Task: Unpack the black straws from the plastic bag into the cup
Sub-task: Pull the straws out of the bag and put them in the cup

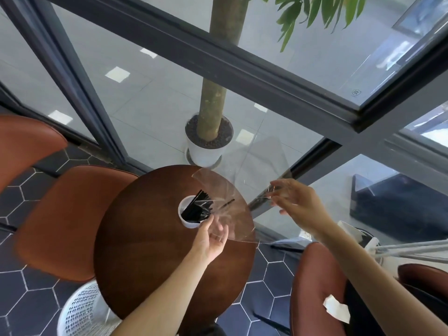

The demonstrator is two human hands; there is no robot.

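Both hands (210,241) (297,206) on plastic bag (225,204) edges.

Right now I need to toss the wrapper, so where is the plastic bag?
In the head view the clear plastic bag hangs over the right edge of the round table, stretched between the left hand and right hand, just right of the cup.

Both hands (254,219) on clear plastic bag (228,197), black straws (197,209) in white cup (186,223) on round table (150,251).
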